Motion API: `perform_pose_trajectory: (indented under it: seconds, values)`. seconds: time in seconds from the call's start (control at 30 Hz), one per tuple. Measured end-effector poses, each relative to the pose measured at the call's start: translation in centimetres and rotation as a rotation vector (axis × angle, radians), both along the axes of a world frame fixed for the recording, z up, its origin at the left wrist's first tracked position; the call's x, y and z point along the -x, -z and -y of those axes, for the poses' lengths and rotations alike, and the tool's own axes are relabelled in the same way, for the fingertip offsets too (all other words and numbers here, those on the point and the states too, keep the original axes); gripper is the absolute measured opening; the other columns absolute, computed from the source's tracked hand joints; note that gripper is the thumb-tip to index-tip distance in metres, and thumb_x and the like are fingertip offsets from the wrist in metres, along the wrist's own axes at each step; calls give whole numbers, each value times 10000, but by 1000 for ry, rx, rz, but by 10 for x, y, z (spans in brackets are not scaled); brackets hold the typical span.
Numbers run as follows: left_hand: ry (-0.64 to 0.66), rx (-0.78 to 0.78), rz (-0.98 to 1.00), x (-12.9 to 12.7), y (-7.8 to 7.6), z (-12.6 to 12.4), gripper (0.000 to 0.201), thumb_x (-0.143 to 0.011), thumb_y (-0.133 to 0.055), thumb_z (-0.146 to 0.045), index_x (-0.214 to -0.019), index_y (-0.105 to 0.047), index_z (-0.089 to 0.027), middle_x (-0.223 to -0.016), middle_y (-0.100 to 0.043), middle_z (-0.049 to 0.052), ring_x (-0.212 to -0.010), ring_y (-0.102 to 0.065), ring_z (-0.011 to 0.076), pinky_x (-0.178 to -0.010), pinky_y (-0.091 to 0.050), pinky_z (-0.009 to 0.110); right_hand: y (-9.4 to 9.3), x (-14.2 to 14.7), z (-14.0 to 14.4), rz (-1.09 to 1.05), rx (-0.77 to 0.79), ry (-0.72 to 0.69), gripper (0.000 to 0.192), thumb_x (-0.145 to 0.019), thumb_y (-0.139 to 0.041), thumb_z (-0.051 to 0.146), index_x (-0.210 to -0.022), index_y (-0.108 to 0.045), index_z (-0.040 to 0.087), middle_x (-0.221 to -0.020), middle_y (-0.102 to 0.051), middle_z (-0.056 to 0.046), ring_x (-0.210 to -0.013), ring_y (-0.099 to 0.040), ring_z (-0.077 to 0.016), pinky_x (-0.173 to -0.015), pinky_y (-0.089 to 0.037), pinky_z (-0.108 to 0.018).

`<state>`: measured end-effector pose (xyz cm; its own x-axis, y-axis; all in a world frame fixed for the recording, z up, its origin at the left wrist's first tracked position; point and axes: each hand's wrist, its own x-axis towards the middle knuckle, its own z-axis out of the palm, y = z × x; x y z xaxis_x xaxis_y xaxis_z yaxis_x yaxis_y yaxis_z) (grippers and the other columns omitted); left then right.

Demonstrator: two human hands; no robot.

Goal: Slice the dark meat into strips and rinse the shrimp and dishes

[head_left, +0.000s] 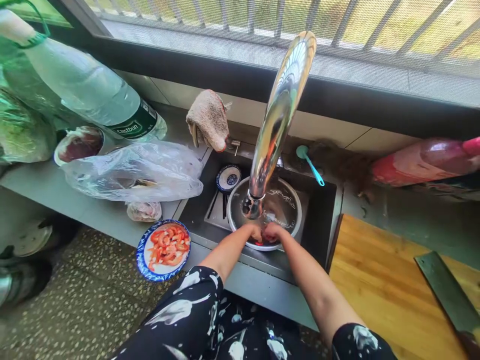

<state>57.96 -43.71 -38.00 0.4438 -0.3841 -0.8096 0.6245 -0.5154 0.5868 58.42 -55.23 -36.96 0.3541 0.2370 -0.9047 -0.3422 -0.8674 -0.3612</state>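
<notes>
My left hand (255, 231) and my right hand (272, 231) are close together inside a round metal basin (299, 220), near its front rim. Both look closed, with the fingers curled inward and partly hidden. A small red thing (259, 243) shows just below them, too little of it visible to name. Water (282, 207) fills the basin and ripples around the hands. Above the basin curves a shiny faucet (275, 115), its spout just beyond my hands. The basin stands in a dark sink (318, 215).
Left of the sink are a blue-rimmed plate (140, 255) of peeled shrimp (168, 245), plastic bags (165, 167) and a large bottle (101, 95). Behind the basin sits a small patterned bowl (228, 178). On the right lie a cutting board (378, 265), a cleaver (446, 290) and a turquoise spoon (314, 169).
</notes>
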Motion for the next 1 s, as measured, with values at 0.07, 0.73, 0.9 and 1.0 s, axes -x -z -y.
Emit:
perform_pose_trajectory:
  seconds: [0.07, 0.73, 0.9, 1.0]
  values:
    - [94, -49, -16, 5, -1, -1, 168, -488, -725, -184, -493, -558, -164, -451, -490, -3, -455, -481, 145, -477, -420, 280, -9, -2, 13, -38, -100, 155, 102, -781, -515, 226, -816, -572, 150, -639, -562, 4, -546, -526, -76, -582, -477, -232]
    - [44, 167, -1, 13, -27, -8, 104, -543, -659, -145, -578, -573, -192, -440, -444, -53, -426, -436, 98, -582, -439, 302, -58, 12, 21, 362, -152, 652, 150, -648, -520, 242, -779, -549, 176, -560, -553, 22, -481, -499, -94, -535, -444, -238]
    - [-674, 613, -294, 18, -56, -24, 243, -674, -580, -394, -826, -567, -205, -564, -513, -38, -551, -519, 115, -657, -459, 361, -107, 29, -1, 850, -135, 410, 283, -724, -467, 352, -920, -568, 174, -858, -608, -57, -719, -549, -151, -678, -433, -276]
    - [-1076, 844, -446, 25, -66, -29, 373, -723, -475, -538, -754, -540, -171, -535, -501, -29, -533, -531, 131, -611, -458, 343, -119, 25, -17, 1059, -183, 52, 298, -766, -439, 345, -966, -597, 189, -912, -620, -71, -815, -561, -177, -743, -424, -288]
